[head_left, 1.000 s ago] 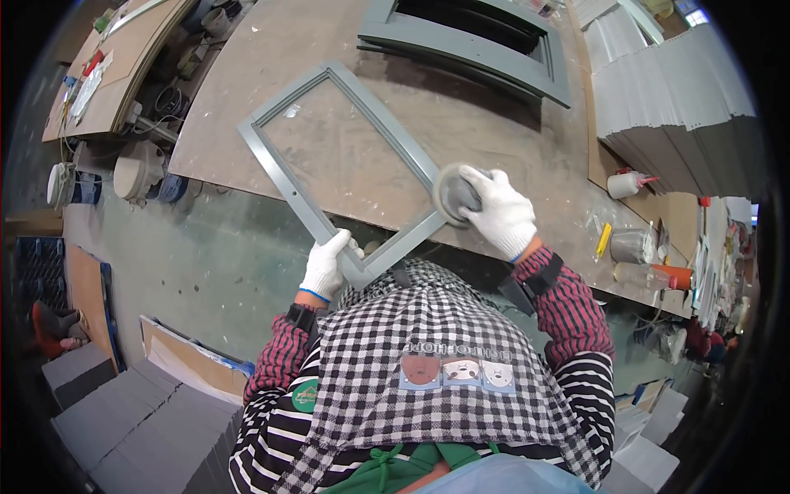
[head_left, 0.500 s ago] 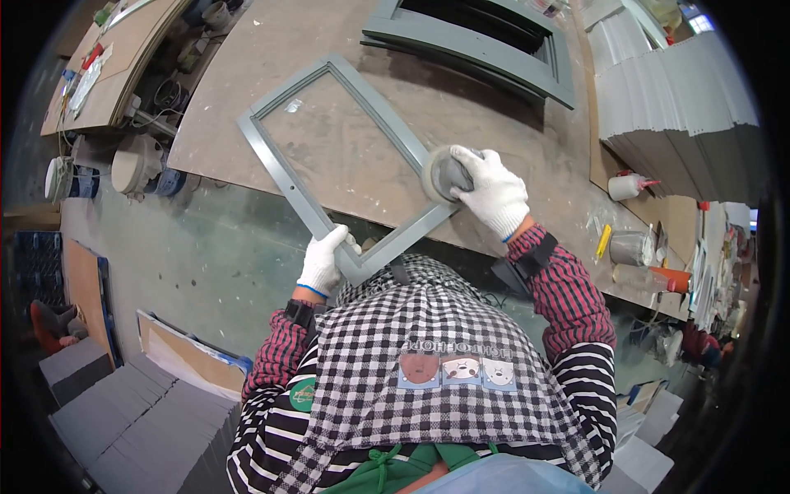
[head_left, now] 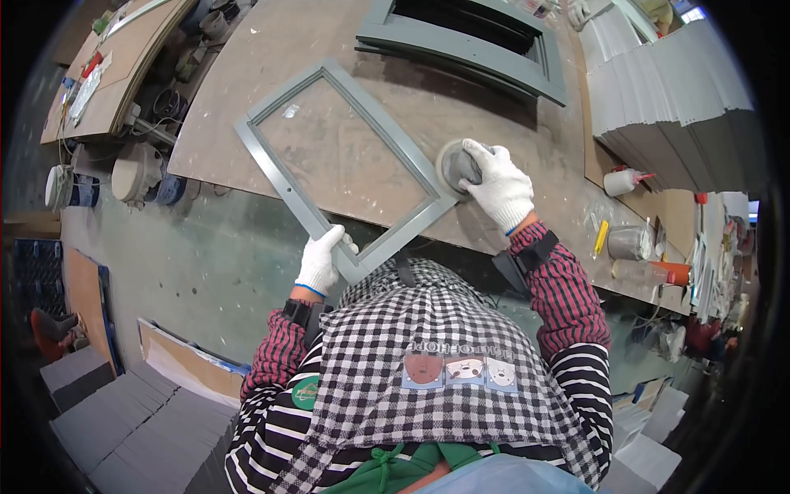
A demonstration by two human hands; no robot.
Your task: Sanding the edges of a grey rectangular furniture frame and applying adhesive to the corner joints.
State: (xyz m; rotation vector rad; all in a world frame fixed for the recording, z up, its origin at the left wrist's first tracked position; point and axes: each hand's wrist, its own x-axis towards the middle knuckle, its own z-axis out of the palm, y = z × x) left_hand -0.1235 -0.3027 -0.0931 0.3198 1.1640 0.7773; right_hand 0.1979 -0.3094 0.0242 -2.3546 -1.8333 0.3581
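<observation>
Over the near edge of the workbench I hold a grey rectangular frame at a slant. My left hand, in a white knit glove, is closed around the frame's near left corner. In my gloved right hand is a round grey pad with a pale rim. Its fingers wrap over the pad's right side. The pad is just off the frame's right corner; whether its underside touches the frame cannot be seen. Through the frame's opening the brown bench top shows.
More grey frames are stacked at the far side of the bench. To the right stand tall stacks of pale panels, a white squeeze bottle, a yellow cutter and a grey tub. Grey blocks lie at lower left.
My right hand has shifted slightly right with the pad, uncovering the frame's right corner. My left hand keeps its grip, and the frame has hardly moved.
</observation>
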